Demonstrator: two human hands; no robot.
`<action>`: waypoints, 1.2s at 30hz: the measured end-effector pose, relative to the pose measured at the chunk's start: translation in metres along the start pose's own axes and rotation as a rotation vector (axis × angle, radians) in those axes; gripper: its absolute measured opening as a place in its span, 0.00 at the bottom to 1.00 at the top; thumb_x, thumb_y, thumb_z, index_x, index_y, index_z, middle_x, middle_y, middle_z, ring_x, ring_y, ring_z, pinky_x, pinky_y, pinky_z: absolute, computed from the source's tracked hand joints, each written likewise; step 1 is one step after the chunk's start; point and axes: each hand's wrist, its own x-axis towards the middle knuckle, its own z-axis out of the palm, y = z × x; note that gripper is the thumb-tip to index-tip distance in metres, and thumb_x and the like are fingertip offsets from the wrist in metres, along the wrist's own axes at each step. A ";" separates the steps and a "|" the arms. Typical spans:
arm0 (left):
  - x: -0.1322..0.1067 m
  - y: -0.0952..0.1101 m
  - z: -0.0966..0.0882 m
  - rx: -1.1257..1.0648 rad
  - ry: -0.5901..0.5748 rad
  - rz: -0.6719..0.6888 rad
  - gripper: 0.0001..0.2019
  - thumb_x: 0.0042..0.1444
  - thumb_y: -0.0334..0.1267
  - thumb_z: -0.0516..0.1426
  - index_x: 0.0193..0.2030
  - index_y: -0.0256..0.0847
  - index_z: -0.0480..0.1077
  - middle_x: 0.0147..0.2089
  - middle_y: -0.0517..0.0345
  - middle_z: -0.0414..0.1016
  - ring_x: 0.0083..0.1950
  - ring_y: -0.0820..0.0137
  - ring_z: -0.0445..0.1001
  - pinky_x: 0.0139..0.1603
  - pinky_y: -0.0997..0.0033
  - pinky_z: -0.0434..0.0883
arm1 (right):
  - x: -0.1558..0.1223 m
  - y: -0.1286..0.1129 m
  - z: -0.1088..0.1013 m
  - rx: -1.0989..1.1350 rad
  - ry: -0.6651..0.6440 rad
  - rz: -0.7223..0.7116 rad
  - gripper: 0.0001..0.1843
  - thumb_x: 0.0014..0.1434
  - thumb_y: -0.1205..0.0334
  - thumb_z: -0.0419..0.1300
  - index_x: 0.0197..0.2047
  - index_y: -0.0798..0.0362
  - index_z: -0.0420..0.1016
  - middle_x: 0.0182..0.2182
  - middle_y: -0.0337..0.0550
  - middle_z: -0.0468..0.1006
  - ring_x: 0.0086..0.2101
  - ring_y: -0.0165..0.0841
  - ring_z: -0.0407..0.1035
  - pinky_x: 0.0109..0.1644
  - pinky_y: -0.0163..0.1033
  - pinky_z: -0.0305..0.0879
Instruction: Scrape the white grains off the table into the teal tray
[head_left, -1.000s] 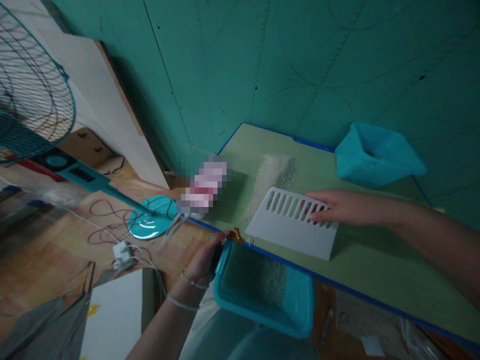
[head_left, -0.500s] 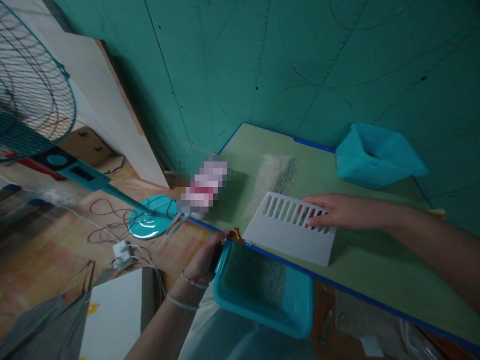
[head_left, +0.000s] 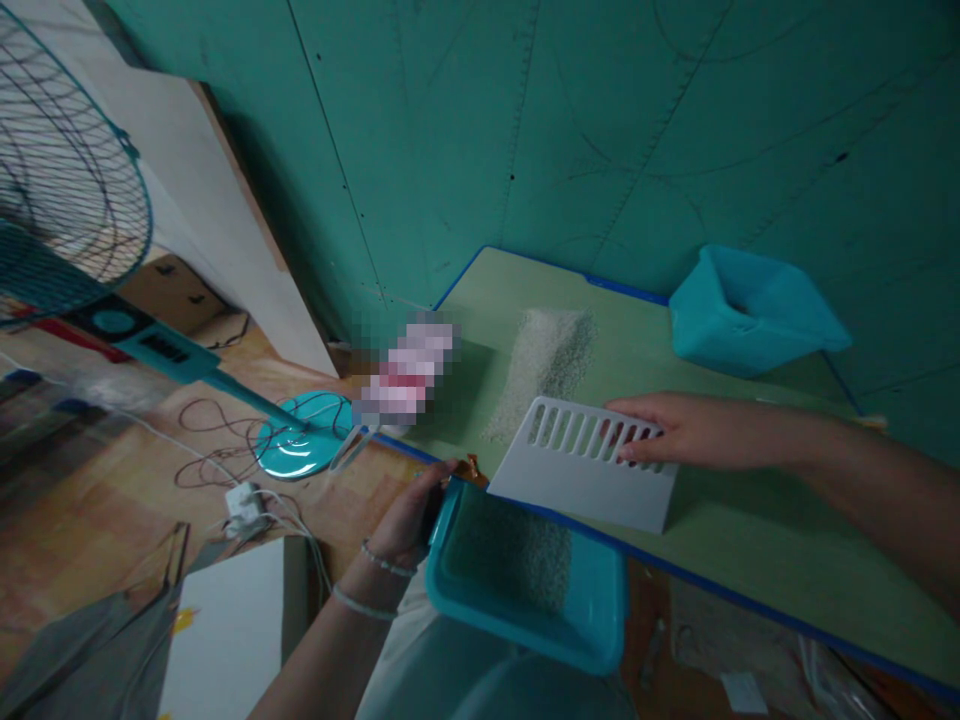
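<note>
My right hand (head_left: 660, 430) grips a white slotted plastic panel (head_left: 585, 475) through its row of slots. The panel is tilted, its lower edge near the table's blue front edge. Behind it lies a pile of pale granules (head_left: 551, 350), spread thin toward the panel. My left hand (head_left: 412, 515) is closed on the left rim of a turquoise basin (head_left: 525, 640), just under the table edge. Granules of the same kind lie inside this basin. By my left fingertips is a small orange-brown scrap (head_left: 470, 468); whether they touch it is unclear.
A second turquoise basin (head_left: 750, 320) stands at the back right of the green table (head_left: 787, 520), against the wall. A pixelated pink item (head_left: 412, 370) is on the left edge. Left on the floor are a fan (head_left: 180, 350), cords, a power strip (head_left: 246, 507) and a white box (head_left: 225, 630).
The white panel and my right hand have shifted slightly toward the table's front edge. My left hand, the lower basin and the granule pile look much the same.
</note>
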 end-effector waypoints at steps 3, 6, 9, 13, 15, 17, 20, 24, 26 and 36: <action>0.000 -0.001 -0.002 0.000 0.005 0.000 0.10 0.56 0.34 0.53 0.31 0.32 0.74 0.22 0.58 0.79 0.25 0.71 0.77 0.31 0.75 0.72 | -0.005 -0.002 -0.001 -0.025 0.000 0.007 0.12 0.51 0.56 0.56 0.38 0.52 0.71 0.35 0.42 0.77 0.37 0.39 0.71 0.38 0.39 0.66; 0.001 -0.001 -0.004 0.005 0.004 0.026 0.08 0.54 0.34 0.54 0.34 0.33 0.74 0.24 0.58 0.80 0.27 0.70 0.77 0.34 0.74 0.72 | -0.013 -0.001 -0.005 -0.031 0.028 0.031 0.13 0.52 0.54 0.55 0.38 0.52 0.70 0.37 0.45 0.78 0.38 0.40 0.71 0.40 0.40 0.66; 0.000 -0.001 -0.005 0.031 -0.008 0.009 0.09 0.55 0.34 0.53 0.36 0.32 0.74 0.27 0.56 0.81 0.30 0.69 0.78 0.37 0.73 0.72 | -0.021 0.002 -0.010 -0.023 0.113 0.037 0.15 0.53 0.53 0.54 0.40 0.53 0.69 0.38 0.46 0.78 0.39 0.40 0.71 0.40 0.40 0.65; 0.000 0.000 -0.006 0.044 0.001 0.000 0.10 0.56 0.34 0.53 0.34 0.32 0.74 0.26 0.57 0.81 0.27 0.71 0.78 0.34 0.75 0.73 | -0.026 0.002 -0.015 -0.094 0.280 0.074 0.15 0.54 0.51 0.52 0.38 0.53 0.67 0.36 0.48 0.77 0.37 0.40 0.71 0.37 0.40 0.65; 0.001 -0.001 -0.007 0.029 0.009 -0.002 0.09 0.56 0.33 0.53 0.33 0.33 0.74 0.26 0.57 0.81 0.26 0.71 0.77 0.33 0.74 0.73 | -0.024 -0.001 -0.016 -0.191 0.375 0.079 0.14 0.55 0.52 0.50 0.38 0.53 0.67 0.35 0.47 0.77 0.36 0.40 0.71 0.36 0.41 0.65; 0.003 -0.001 -0.007 0.023 0.027 0.003 0.09 0.55 0.33 0.53 0.32 0.33 0.75 0.25 0.56 0.81 0.26 0.70 0.77 0.32 0.73 0.74 | -0.019 -0.006 -0.015 -0.303 0.445 0.059 0.13 0.55 0.54 0.50 0.38 0.52 0.67 0.34 0.47 0.77 0.34 0.40 0.71 0.35 0.41 0.64; 0.003 -0.002 -0.005 0.020 0.015 0.016 0.09 0.55 0.34 0.54 0.33 0.33 0.75 0.26 0.55 0.81 0.27 0.69 0.78 0.32 0.72 0.74 | -0.009 -0.018 -0.014 -0.429 0.473 0.001 0.11 0.56 0.58 0.49 0.38 0.53 0.68 0.34 0.46 0.77 0.34 0.39 0.71 0.34 0.40 0.62; 0.002 -0.001 -0.005 0.010 -0.001 0.015 0.08 0.54 0.33 0.55 0.33 0.32 0.75 0.25 0.56 0.80 0.26 0.69 0.77 0.33 0.73 0.73 | 0.003 -0.036 -0.014 -0.541 0.419 -0.074 0.12 0.58 0.62 0.48 0.41 0.55 0.70 0.36 0.49 0.77 0.34 0.39 0.71 0.34 0.38 0.59; 0.001 0.000 -0.006 0.018 0.015 0.011 0.08 0.54 0.33 0.54 0.34 0.32 0.74 0.26 0.55 0.81 0.27 0.69 0.77 0.34 0.72 0.73 | 0.008 -0.044 -0.013 -0.589 0.374 -0.095 0.13 0.59 0.63 0.47 0.41 0.56 0.70 0.34 0.50 0.77 0.33 0.38 0.71 0.32 0.37 0.58; 0.004 0.002 -0.008 0.031 0.069 -0.029 0.09 0.54 0.32 0.53 0.30 0.34 0.74 0.24 0.54 0.79 0.24 0.69 0.76 0.32 0.72 0.72 | 0.022 -0.043 -0.013 -0.593 0.317 -0.196 0.14 0.60 0.66 0.46 0.41 0.58 0.72 0.31 0.50 0.78 0.31 0.37 0.71 0.32 0.35 0.56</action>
